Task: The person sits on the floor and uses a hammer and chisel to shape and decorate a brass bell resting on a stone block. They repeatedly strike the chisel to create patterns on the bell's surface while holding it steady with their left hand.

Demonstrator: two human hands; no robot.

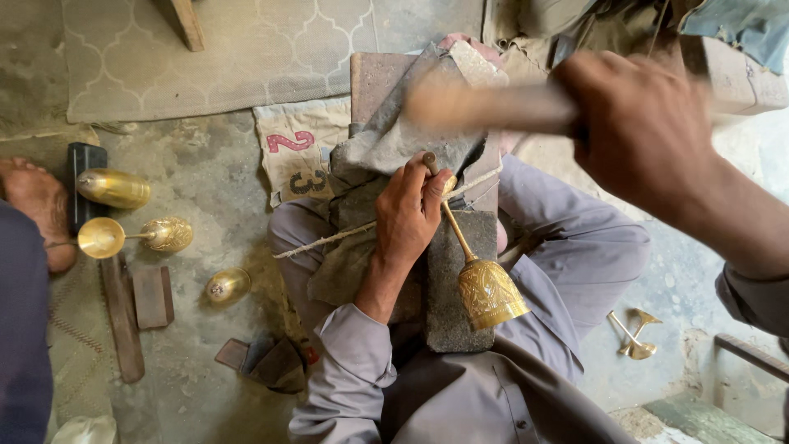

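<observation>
Goblet (485, 288): we see its stem slant up-left, cup toward us, on the stone block (448, 304).
Left hand (411, 215): fingers clenched on the stem.
Right hand (641, 123): gripping a blurred hammer handle (485, 107) above the block.

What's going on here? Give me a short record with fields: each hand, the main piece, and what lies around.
left hand: left hand grips the stem end of a brass goblet, pressing it onto a dark stone block
right hand: right hand raised, grip shut on a blurred wooden handle
goblet: lies tilted, engraved cup toward the person
left floor: finished goblet on its side, brass cup, small brass cup
right floor: small brass parts
other person: bare foot at left edge
</observation>
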